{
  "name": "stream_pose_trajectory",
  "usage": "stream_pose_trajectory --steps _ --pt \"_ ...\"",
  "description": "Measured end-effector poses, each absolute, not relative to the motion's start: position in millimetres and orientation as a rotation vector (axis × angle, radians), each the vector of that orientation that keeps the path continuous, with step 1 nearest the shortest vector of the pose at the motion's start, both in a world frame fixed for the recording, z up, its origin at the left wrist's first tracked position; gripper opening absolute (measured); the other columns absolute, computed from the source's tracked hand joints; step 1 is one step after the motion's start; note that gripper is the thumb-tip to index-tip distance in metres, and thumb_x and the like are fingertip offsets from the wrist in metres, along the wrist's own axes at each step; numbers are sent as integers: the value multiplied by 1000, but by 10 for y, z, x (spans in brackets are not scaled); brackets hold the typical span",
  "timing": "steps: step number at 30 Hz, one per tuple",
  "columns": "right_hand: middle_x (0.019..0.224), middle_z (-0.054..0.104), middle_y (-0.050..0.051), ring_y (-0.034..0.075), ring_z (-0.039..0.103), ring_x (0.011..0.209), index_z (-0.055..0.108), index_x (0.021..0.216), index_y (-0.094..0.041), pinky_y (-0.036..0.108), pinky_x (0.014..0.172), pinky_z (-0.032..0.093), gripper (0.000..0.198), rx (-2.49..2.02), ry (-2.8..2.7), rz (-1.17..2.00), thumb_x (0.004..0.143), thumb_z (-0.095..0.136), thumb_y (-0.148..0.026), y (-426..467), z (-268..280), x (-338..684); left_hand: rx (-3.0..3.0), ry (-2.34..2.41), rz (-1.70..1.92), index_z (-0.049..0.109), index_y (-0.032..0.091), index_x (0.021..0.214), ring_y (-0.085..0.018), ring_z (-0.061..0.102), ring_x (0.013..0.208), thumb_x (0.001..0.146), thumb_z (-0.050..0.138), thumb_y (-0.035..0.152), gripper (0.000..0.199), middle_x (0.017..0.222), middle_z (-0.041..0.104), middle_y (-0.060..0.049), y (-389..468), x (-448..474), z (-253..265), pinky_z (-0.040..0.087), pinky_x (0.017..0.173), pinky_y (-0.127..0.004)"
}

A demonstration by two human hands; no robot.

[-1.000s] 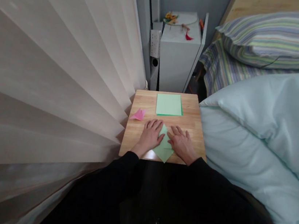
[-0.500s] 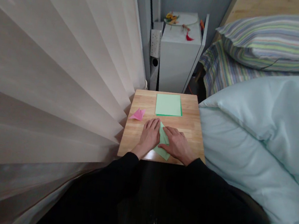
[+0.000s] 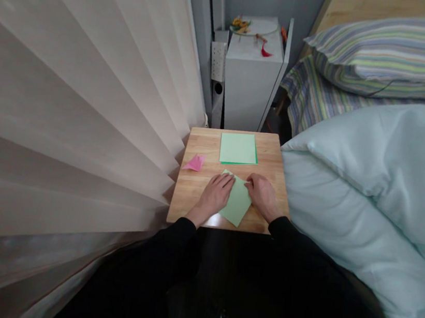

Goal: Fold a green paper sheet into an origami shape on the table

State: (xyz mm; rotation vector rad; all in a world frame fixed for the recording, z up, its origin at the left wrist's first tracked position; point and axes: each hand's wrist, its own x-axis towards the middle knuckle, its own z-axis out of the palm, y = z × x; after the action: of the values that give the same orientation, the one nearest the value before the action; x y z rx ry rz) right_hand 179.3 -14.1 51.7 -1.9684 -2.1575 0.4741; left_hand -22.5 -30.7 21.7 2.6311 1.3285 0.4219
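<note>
A light green sheet of origami paper (image 3: 238, 202) lies on the small wooden table (image 3: 192, 193) between my hands. My left hand (image 3: 215, 195) rests on its left side with the fingers stretched out flat. At the sheet's upper right edge, my right hand (image 3: 263, 193) pinches the paper between thumb and bent fingers. The paper's left part is hidden under my left hand. Farther back on the table is a stack of square green paper (image 3: 239, 148). A folded pink paper piece (image 3: 195, 162) sits near the table's left edge.
A pleated curtain (image 3: 104, 113) hangs close along the table's left side. To the right is a bed with a pale blue quilt (image 3: 351, 172) and a striped pillow (image 3: 398, 58). Behind the table stands a white cabinet (image 3: 250, 88) with small ornaments on top.
My right hand has moved up and to the right and now pinches the paper's edge. The sheet, earlier folded narrower, is opened out wider. My left hand stays on the paper, slightly lower.
</note>
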Motion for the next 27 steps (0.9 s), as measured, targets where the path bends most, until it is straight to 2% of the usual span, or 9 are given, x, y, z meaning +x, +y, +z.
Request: stream_pose_trajectory --steps 6,8,10,13,15,18,21,24,27 --pt "126 66 19 33 56 116 69 110 -13 45 95 42 29 -1828 -2422 160 99 42 -12 -411 710 1584 2551 1549 305 35 9 156 -32 26 155 102 44 39 62 164 35 -17 -443 -67 276 20 126 -53" --pt "130 65 20 33 56 118 70 109 -14 46 96 43 31 -1762 -2495 217 100 41 -14 -600 702 1440 2456 1705 292 35 6 155 -34 26 155 102 44 35 61 164 34 -21 -464 -27 294 22 125 -53" --pt "141 59 23 34 55 124 66 124 -10 49 100 43 36 -1797 -2484 240 99 40 -13 -745 640 1333 2381 1811 318 38 5 153 -36 30 152 101 44 30 57 162 36 -23 -443 -33 325 28 122 -53" --pt "155 47 24 35 43 142 53 142 -5 55 116 32 49 -1825 -2438 239 95 39 -6 -783 512 1314 2314 1921 407 47 11 146 -41 38 145 98 54 33 54 159 41 -23 -342 -117 395 37 112 -58" --pt "156 46 22 32 43 144 53 142 -5 51 118 33 51 -1783 -2450 311 93 38 -2 -710 462 1389 2259 1978 453 52 15 141 -43 43 139 93 64 36 54 152 49 -21 -255 -189 444 41 108 -59" --pt "153 51 18 26 47 142 59 132 -7 41 118 38 49 -1721 -2444 440 89 39 3 -581 474 1539 2120 1976 449 57 17 133 -34 57 123 87 74 31 51 129 65 -17 -150 -265 508 48 100 -48" --pt "147 58 19 23 54 136 62 125 -7 34 114 42 43 -1767 -2342 503 88 42 2 -526 528 1623 1888 1991 398 68 18 112 -26 66 99 83 76 28 31 105 72 -11 -109 -296 564 51 86 -37" --pt "144 58 23 27 56 133 60 128 -4 36 111 44 37 -1850 -2239 488 93 48 -8 -538 528 1593 1800 1952 306 71 19 81 -23 65 81 83 73 28 10 84 71 -6 -117 -293 603 48 76 -34" --pt "152 50 26 33 45 143 50 141 1 47 118 36 50 -1876 -2227 411 99 52 -24 -571 434 1506 1897 1858 363 68 18 72 -21 63 83 79 68 18 7 82 69 -6 -141 -256 596 48 78 -33"
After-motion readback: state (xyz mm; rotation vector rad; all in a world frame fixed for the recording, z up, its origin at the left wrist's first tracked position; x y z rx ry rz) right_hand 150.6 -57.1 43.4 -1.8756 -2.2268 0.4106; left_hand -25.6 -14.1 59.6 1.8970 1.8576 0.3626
